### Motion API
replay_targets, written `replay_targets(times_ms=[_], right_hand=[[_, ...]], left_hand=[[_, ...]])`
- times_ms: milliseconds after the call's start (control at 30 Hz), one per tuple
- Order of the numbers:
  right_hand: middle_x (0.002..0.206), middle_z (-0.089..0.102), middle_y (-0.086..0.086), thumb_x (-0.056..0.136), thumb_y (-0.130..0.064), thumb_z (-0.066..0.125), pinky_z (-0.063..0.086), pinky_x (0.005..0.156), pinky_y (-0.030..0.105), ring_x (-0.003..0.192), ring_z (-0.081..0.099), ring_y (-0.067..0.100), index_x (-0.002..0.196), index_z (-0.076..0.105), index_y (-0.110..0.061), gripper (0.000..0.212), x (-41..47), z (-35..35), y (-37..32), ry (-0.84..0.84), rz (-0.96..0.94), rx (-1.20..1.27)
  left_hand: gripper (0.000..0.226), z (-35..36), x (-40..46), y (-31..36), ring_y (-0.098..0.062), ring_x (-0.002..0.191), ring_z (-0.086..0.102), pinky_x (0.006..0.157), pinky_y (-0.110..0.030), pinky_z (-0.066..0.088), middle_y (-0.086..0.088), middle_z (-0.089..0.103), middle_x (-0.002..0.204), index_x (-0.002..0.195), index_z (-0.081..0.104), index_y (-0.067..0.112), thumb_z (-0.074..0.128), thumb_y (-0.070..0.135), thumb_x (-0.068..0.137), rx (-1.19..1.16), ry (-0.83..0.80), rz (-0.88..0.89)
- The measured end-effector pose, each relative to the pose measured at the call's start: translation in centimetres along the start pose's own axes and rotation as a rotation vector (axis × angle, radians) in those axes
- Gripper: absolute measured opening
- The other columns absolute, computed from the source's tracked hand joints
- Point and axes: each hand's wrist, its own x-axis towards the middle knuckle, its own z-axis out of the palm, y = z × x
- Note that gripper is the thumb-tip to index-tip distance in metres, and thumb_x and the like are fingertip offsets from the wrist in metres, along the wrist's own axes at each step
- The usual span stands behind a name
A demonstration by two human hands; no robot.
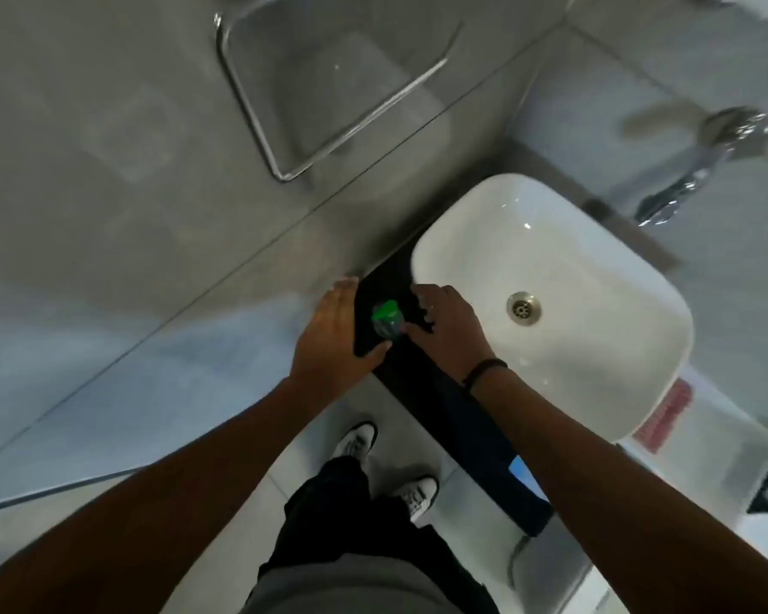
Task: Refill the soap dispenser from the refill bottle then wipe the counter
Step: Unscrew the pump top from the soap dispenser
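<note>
Head view: we see our left hand [335,332] resting on the left end of the black worktop [444,405], fingers fairly straight and thumb reaching toward a green-capped bottle [386,321]. Our right hand [446,325] sits just right of it, fingers curled; whether they pinch something dark we cannot tell. The bottle stands between both hands, beside the white sink [595,268].

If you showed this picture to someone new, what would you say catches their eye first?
Probably the white basin at right, bright against the black counter. Next, the green-capped bottle standing on that counter, left of the basin, with the left hand and right hand on either side of it. A chrome tap gleams at upper right.
</note>
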Motion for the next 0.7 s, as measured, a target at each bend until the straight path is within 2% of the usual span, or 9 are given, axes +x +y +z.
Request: replay_targets(times_ms=[100, 200, 267, 400, 467, 567, 633, 700], right_hand=[[0.109, 0.057, 0.000, 0.084, -0.033, 0.083, 0.046, 0.079, 0.027, 0.088, 0.053, 0.013, 0.135, 0.063, -0.017, 0.057, 1.1, 2.5, -0.1, -0.033, 0.096, 0.004], [0.099, 0.055, -0.005, 0.083, -0.032, 0.081, 0.036, 0.071, 0.013, 0.086, 0.052, 0.011, 0.118, 0.070, -0.021, 0.039, 1.7, 4.2, 0.1, 0.040, 0.087, 0.006], [0.093, 0.057, -0.006, 0.079, -0.029, 0.080, 0.034, 0.066, 0.003, 0.081, 0.053, 0.011, 0.108, 0.072, -0.022, 0.030, 1.9, 4.6, 0.3, 0.097, 0.081, 0.016], [0.089, 0.059, -0.008, 0.072, -0.020, 0.080, 0.035, 0.069, -0.001, 0.074, 0.054, 0.005, 0.099, 0.075, -0.019, 0.028, 2.1, 4.8, 0.4, 0.132, 0.071, 0.056], [0.093, 0.066, -0.003, 0.070, -0.015, 0.081, 0.033, 0.071, 0.000, 0.080, 0.060, 0.011, 0.102, 0.077, -0.016, 0.032, 2.3, 4.5, 0.4, 0.090, 0.018, 0.020], [0.111, 0.075, 0.006, 0.067, -0.010, 0.073, 0.038, 0.083, 0.013, 0.102, 0.066, 0.027, 0.112, 0.077, -0.013, 0.045, 2.4, 4.0, 0.4, 0.006, -0.114, -0.049], [0.123, 0.072, 0.005, 0.069, -0.006, 0.070, 0.046, 0.091, 0.020, 0.109, 0.065, 0.024, 0.128, 0.070, -0.014, 0.059, 2.1, 3.7, 0.6, -0.016, -0.114, 0.015], [0.129, 0.065, 0.002, 0.076, -0.013, 0.077, 0.048, 0.090, 0.013, 0.108, 0.063, 0.010, 0.137, 0.060, -0.016, 0.063, 1.5, 3.8, 0.8, -0.003, -0.013, 0.140]], left_hand=[[0.114, 2.5, 0.4, -0.6, -0.031, 0.154, 0.040, 0.117, -0.046, 0.049, -0.012, 0.038, 0.169, 0.169, 0.022, 0.014, 0.083, 0.058, 0.083, -0.056, -0.058, -0.087], [0.110, 4.9, 0.9, -0.6, -0.027, 0.153, 0.042, 0.108, -0.040, 0.051, -0.006, 0.038, 0.170, 0.170, 0.019, 0.020, 0.079, 0.058, 0.086, -0.074, -0.118, -0.152], [0.104, 6.1, 1.4, -0.7, -0.024, 0.151, 0.044, 0.104, -0.042, 0.054, -0.002, 0.040, 0.169, 0.170, 0.022, 0.023, 0.079, 0.055, 0.089, -0.116, -0.134, -0.166], [0.091, 7.6, 1.8, -0.4, -0.021, 0.143, 0.055, 0.105, -0.042, 0.058, 0.000, 0.052, 0.162, 0.164, 0.038, 0.022, 0.083, 0.047, 0.089, -0.209, -0.112, -0.211], [0.089, 7.6, 1.7, -0.3, -0.023, 0.139, 0.060, 0.104, -0.039, 0.057, -0.003, 0.056, 0.159, 0.162, 0.042, 0.018, 0.085, 0.044, 0.088, -0.239, -0.094, -0.214], [0.086, 7.3, 1.4, -0.1, -0.024, 0.134, 0.064, 0.102, -0.034, 0.054, -0.004, 0.062, 0.152, 0.159, 0.048, 0.017, 0.080, 0.051, 0.086, -0.299, -0.067, -0.218], [0.082, 7.2, 1.5, -0.2, -0.022, 0.132, 0.064, 0.101, -0.035, 0.055, -0.001, 0.064, 0.150, 0.157, 0.050, 0.020, 0.078, 0.053, 0.087, -0.307, -0.072, -0.209], [0.081, 7.1, 1.7, -0.3, -0.022, 0.132, 0.064, 0.101, -0.039, 0.058, 0.000, 0.063, 0.150, 0.158, 0.048, 0.022, 0.081, 0.049, 0.089, -0.311, -0.080, -0.214]])
